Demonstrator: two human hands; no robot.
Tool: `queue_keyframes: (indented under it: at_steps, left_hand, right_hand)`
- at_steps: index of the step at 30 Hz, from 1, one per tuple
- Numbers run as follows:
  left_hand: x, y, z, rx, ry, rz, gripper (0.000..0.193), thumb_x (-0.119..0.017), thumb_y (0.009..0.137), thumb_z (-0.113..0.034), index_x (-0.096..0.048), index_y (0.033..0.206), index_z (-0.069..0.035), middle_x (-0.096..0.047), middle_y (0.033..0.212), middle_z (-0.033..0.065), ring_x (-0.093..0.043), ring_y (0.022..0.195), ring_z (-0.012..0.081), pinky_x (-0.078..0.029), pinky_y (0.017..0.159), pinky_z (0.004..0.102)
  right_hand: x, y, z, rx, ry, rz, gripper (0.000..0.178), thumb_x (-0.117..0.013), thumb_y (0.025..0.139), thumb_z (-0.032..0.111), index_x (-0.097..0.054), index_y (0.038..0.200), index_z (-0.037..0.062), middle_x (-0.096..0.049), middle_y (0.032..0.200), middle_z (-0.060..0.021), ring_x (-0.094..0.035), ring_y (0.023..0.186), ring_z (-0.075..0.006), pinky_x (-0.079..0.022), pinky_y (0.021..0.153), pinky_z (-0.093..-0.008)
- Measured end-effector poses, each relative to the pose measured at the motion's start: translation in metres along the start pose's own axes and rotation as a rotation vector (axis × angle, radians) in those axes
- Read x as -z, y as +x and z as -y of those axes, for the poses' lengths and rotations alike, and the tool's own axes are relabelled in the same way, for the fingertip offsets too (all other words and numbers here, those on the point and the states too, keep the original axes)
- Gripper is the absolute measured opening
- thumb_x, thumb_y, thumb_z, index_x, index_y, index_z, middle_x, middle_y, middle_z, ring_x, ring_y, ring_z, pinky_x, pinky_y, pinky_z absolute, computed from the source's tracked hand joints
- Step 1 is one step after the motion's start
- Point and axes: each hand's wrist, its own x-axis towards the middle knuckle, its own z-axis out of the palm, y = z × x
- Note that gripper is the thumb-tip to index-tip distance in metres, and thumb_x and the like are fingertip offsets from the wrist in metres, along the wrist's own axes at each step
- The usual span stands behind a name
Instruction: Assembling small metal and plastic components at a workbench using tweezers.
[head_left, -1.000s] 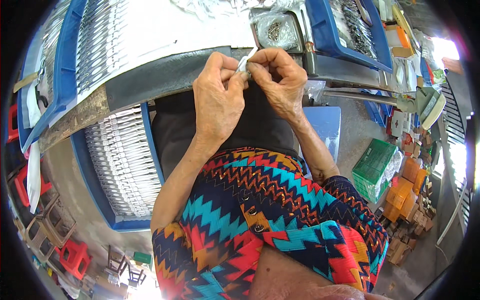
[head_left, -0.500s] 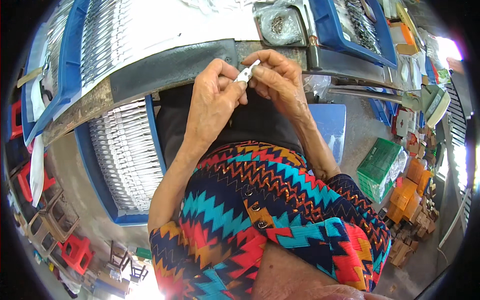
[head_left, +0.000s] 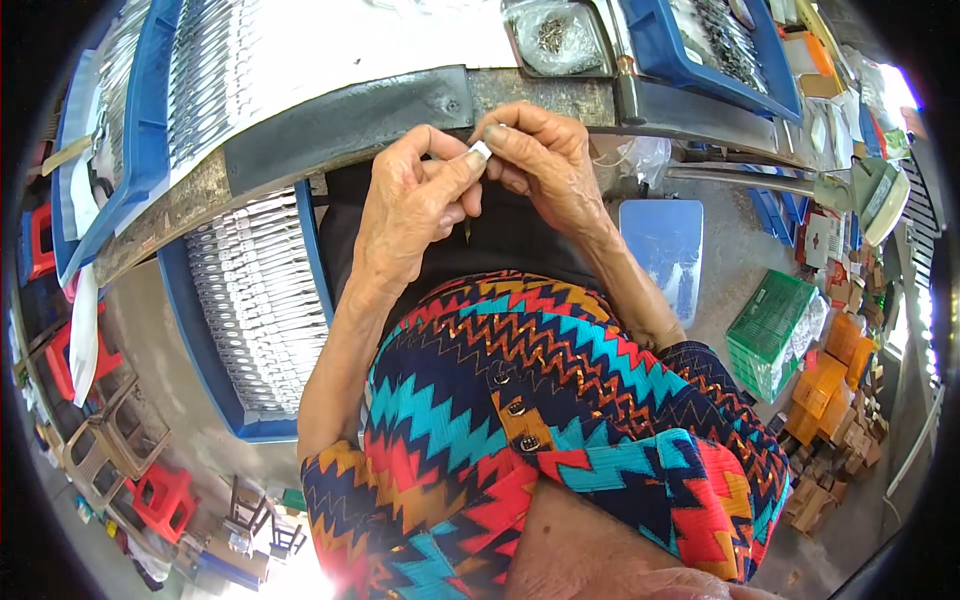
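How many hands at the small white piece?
2: the left hand pinches the small white piece; the right hand is close at its right, exact contact unclear. Neither hand is hidden, though some fingertips are.

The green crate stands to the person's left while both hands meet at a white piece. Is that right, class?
No: the head view shows the green crate to the person's right. The left hand and right hand meet at a white piece.

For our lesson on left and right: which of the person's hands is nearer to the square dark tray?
Right. The right hand is on the person's side of the dark tray; the left hand is farther away, off to the tray's left.
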Motion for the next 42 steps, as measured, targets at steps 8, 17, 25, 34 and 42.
queue_keyframes:
  at_steps: [8, 17, 25, 34, 42]
  left_hand:
    - [0.005, -0.002, 0.0, 0.053, -0.067, 0.007, 0.018, -0.061, 0.084, -0.017, -0.051, 0.081, -0.002, -0.05, 0.057, 0.0034, -0.032, 0.043, 0.0013, -0.018, 0.036, 0.0166]
    - [0.019, -0.004, -0.012, 0.018, 0.01, 0.046, 0.016, -0.062, 0.086, -0.017, -0.05, 0.083, -0.006, -0.05, 0.055, 0.0028, -0.033, 0.042, 0.0011, -0.019, 0.035, 0.0161]
    - [0.044, -0.012, -0.037, -0.042, 0.11, 0.129, 0.018, -0.06, 0.087, -0.015, -0.048, 0.095, -0.004, -0.053, 0.058, 0.0028, -0.036, 0.044, 0.0027, -0.025, 0.038, 0.017]
    - [0.066, -0.011, -0.059, -0.243, 0.386, 0.13, 0.023, -0.053, 0.087, -0.011, -0.046, 0.107, -0.002, -0.051, 0.057, 0.0023, -0.038, 0.047, 0.005, -0.029, 0.044, 0.0201]
    - [0.086, 0.0, -0.077, -0.417, 0.787, -0.031, 0.022, -0.051, 0.082, -0.005, -0.052, 0.104, -0.001, -0.054, 0.058, 0.0056, -0.052, 0.055, 0.0154, -0.04, 0.054, 0.0286]
  right_hand:
    - [-0.008, 0.0, 0.004, 0.023, -0.065, -0.008, 0.017, -0.057, 0.089, 0.017, -0.062, 0.088, 0.0011, -0.052, 0.062, 0.0015, -0.04, 0.051, -0.0013, -0.028, 0.043, -0.0162]
    - [-0.011, 0.007, 0.036, 0.162, -0.563, 0.229, 0.017, -0.052, 0.089, 0.009, -0.061, 0.101, 0.0011, -0.056, 0.082, -0.0046, -0.052, 0.068, -0.0127, -0.042, 0.059, -0.026]
    - [-0.026, 0.027, 0.056, 0.574, -1.055, 0.441, 0.029, -0.064, 0.074, 0.005, -0.06, 0.103, 0.0092, -0.054, 0.102, -0.0066, -0.052, 0.094, -0.0278, -0.04, 0.079, -0.0393]
    - [-0.059, 0.052, 0.066, 0.884, -1.335, 0.533, 0.024, -0.065, 0.067, 0.005, -0.055, 0.088, 0.0067, -0.051, 0.09, -0.0042, -0.051, 0.08, -0.0231, -0.043, 0.065, -0.0344]
    - [-0.074, 0.089, 0.063, 1.023, -1.351, 0.526, 0.022, -0.062, 0.067, 0.003, -0.051, 0.086, 0.0033, -0.046, 0.079, -0.0076, -0.052, 0.074, -0.025, -0.045, 0.057, -0.0347]
